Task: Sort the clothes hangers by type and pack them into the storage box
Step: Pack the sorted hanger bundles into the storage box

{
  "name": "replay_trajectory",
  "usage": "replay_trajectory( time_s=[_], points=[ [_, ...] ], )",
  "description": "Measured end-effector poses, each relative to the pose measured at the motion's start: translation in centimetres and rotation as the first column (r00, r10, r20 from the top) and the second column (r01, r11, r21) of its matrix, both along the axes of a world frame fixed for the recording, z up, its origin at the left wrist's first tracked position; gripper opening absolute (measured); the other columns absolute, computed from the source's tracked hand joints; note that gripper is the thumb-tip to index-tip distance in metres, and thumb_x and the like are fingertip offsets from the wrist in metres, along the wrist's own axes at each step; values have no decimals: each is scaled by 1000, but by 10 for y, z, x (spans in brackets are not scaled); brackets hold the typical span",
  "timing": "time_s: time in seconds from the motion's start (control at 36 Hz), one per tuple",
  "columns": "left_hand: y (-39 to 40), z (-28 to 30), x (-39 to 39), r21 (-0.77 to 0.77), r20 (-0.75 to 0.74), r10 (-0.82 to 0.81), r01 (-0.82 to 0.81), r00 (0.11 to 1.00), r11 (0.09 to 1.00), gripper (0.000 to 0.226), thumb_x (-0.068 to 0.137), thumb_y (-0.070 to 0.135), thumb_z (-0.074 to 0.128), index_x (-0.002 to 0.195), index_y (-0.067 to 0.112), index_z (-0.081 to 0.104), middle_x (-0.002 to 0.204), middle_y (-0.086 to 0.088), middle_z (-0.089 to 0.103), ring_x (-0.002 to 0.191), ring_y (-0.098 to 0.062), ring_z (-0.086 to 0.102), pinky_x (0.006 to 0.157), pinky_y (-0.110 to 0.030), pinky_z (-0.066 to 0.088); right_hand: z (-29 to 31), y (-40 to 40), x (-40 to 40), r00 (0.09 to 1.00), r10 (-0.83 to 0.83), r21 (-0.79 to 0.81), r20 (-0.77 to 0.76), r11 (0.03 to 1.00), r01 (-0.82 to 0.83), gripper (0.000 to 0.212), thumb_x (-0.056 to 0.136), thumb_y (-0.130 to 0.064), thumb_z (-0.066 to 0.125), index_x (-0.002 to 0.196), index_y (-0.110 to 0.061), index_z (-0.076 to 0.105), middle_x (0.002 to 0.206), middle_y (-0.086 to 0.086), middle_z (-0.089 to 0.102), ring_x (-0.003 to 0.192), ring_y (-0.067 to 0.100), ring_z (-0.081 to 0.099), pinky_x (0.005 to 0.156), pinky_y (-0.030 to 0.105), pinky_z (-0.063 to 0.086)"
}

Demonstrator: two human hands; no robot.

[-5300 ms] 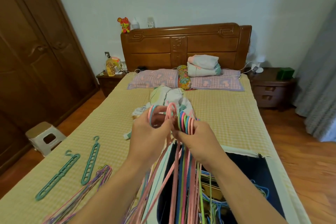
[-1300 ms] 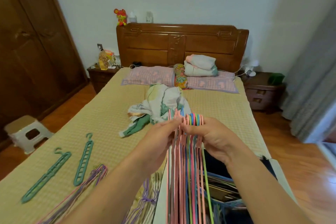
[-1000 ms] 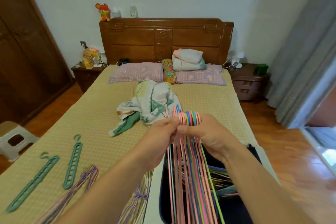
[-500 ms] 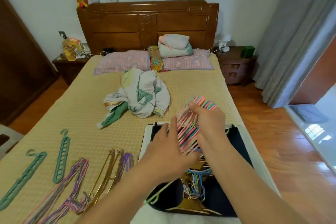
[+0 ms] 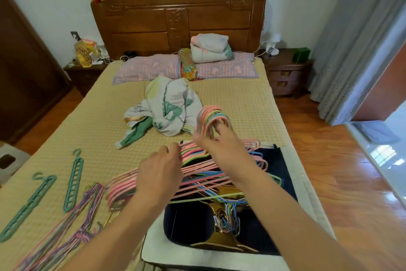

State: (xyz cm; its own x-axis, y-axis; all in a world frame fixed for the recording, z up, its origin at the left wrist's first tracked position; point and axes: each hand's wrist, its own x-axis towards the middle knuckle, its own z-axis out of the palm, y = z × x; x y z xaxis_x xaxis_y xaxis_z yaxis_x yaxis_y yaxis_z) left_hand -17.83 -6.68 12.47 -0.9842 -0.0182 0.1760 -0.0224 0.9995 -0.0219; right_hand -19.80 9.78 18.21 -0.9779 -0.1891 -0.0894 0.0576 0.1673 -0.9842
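Note:
A bundle of thin pastel hangers [image 5: 197,169], mostly pink, lies tilted across the top of the dark storage box [image 5: 285,165] on the bed. My right hand [image 5: 219,141] grips the bundle at its hooks [image 5: 211,116], which stick up past the fingers. My left hand [image 5: 160,171] rests flat on the hangers' left shoulders with its fingers straight. Inside the box lie gold hangers [image 5: 222,242] and blue wire hangers [image 5: 228,220].
On the yellow bed cover [image 5: 87,125] to the left lie two teal multi-hole hangers [image 5: 73,182], a purple and pink hanger bunch [image 5: 72,226] and a gold hanger. A crumpled quilt [image 5: 169,108] sits beyond the box. Wooden floor runs along the right.
The bundle went from hanging upright in both hands to lying sideways over the box. My left hand let go of the hooks and now presses on the hangers' bodies.

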Motion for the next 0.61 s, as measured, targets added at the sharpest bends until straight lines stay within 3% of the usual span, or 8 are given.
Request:
replay_trajectory(
  time_s=[0.06,0.14,0.19,0.25,0.33,0.42,0.5,0.61],
  points=[
    [-15,7,2,-36,39,15,-13,999,999,21,83,11,54,99,21,45,79,1,57,64,-28,61,57,-38,54,-8,29,23,984,175,165,-43,972,-166,31,95,-36,67,119,-53,59,117,-42,51,109,-20,49,105,21,40],
    [-35,22,10,-78,45,39,-35,998,996,19,88,16,55,101,25,45,79,5,56,61,-22,60,57,-38,56,-37,77,48,950,143,382,-278,924,-27,38,90,-42,71,125,-49,59,122,-34,59,119,-11,53,106,27,47],
    [-42,33,16,-75,44,58,-54,997,996,20,89,20,52,107,27,45,81,7,57,63,-20,60,60,-38,56,-58,96,42,906,293,627,-304,778,-41,84,81,-60,72,150,-50,25,154,-26,29,146,-3,23,121,30,28],
    [-41,45,21,-48,57,73,-71,996,996,23,89,21,51,109,30,45,79,9,57,64,-19,61,62,-38,57,-80,100,23,872,453,833,-186,543,-105,119,76,-76,64,153,-45,-21,165,-16,-19,152,9,-20,126,36,3],
    [-31,56,26,-41,74,47,-44,996,998,24,89,21,51,110,32,45,75,9,57,63,-20,61,64,-38,57,-100,91,-13,815,533,880,-226,471,-64,122,75,-83,51,149,-39,-36,162,-5,-34,148,16,-34,126,45,-3],
    [-21,62,33,-70,101,-9,16,995,997,27,88,23,48,111,35,46,78,8,61,64,-22,63,64,-39,57,-103,85,-40,810,540,805,-228,573,-155,118,76,-70,58,153,-40,-25,166,-7,-23,150,13,-28,126,47,-1],
    [-20,61,36,-103,150,-49,65,987,992,34,87,26,48,118,38,46,81,9,62,64,-19,62,63,-37,57,-101,76,-47,777,571,682,-264,680,-269,103,79,-50,70,159,-35,7,164,-6,26,152,18,22,121,47,24],
    [-21,59,37,-106,216,-50,74,975,992,47,82,27,51,126,40,44,85,11,62,68,-18,62,63,-35,58,-107,72,-34,812,509,665,-287,716,-213,62,84,-33,62,143,-36,42,118,-12,69,108,18,66,89,35,50]
  ],
)
